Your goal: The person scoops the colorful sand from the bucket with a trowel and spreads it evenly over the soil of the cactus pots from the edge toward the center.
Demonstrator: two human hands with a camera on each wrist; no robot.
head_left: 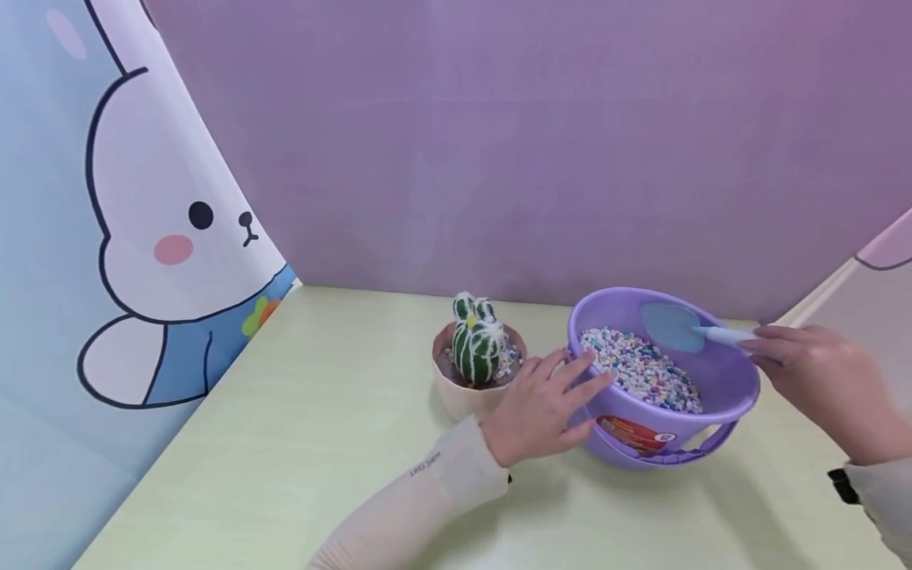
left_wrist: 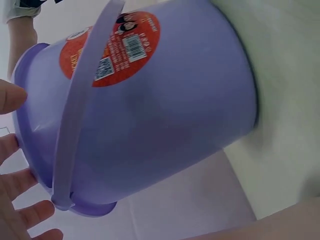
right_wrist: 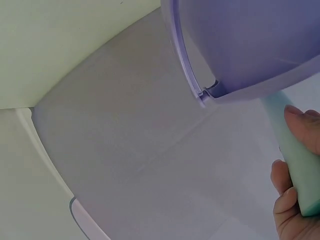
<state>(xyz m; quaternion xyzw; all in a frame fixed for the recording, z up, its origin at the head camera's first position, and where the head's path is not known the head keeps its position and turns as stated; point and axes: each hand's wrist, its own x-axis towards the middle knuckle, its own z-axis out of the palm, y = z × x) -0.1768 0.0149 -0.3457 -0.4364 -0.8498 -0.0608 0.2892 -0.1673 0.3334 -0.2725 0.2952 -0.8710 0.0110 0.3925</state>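
Nearest, at 6 o'clock, the left arm comes in wearing a pale fabric sleeve (head_left: 427,495) with small dark lettering. Its left hand (head_left: 545,408) has its fingers spread, their tips against the rim of a bucket (head_left: 723,374) on that rim's 9 o'clock side. The bucket, smooth purple plastic, round and tapering toward its base, stands at 4 o'clock on the pale, matt desk (head_left: 249,467). Its curved carrying handle (head_left: 701,455) hangs at its 6 o'clock side, past a glossy red oval label (head_left: 630,434).

At the bucket's 3 o'clock, the right hand (head_left: 830,384) pinches the pale blue-green grip of a scoop (head_left: 673,326). The scoop's flat-looking, rounded blade lies inside the mouth, toward 12 o'clock, beside small multicoloured pebbles (head_left: 641,368); whether it touches them I cannot tell.

At the bucket's 9 o'clock, behind the left hand, a round pinkish pot (head_left: 459,400) holds a ribbed green cactus (head_left: 476,352) with fuzzy white lines.

Farthest, a plain purple cloth-like backdrop (head_left: 499,158) rises at 12 o'clock, with a rabbit print (head_left: 171,198) at 10.
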